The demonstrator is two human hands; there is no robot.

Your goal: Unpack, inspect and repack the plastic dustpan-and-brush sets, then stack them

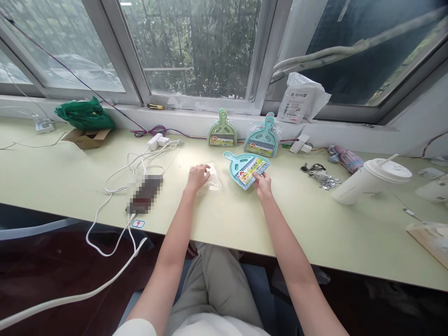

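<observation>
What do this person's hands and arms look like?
The left hand and right hand are bare, without gloves. No watch or bracelet shows at either wrist. A white sleeve shows above the left elbow; the right sleeve is out of view.

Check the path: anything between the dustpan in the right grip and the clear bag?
Nothing visible stands between them. The right hand holds the blue dustpan at its near right edge; the clear bag lies to the left, by the left hand. The standing dustpans are farther back, near the wall, off that line.
</observation>
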